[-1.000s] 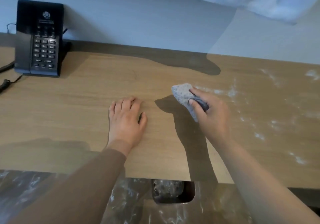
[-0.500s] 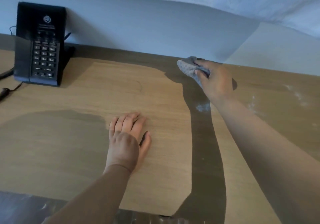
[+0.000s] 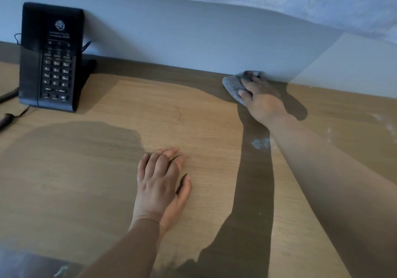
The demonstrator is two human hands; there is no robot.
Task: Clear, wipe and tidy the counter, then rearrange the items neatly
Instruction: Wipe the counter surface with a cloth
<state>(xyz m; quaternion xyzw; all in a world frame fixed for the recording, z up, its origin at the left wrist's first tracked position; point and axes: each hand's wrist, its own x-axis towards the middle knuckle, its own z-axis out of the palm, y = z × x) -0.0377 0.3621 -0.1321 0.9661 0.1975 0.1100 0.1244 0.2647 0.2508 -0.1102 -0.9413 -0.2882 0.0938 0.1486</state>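
The right hand [image 3: 261, 99] is gripping a grey cloth [image 3: 233, 85] and pressing it on the counter [image 3: 96, 181] beside the back wall, well to the right of the phone [image 3: 50, 58]. The left hand [image 3: 161, 183] is lying flat on the counter with straight fingers, right of the phone and nearer to the person.

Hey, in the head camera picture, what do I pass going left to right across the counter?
Black cable end → black phone → left hand flat on the counter → grey cloth → right hand holding it → white powder streaks at the far right.
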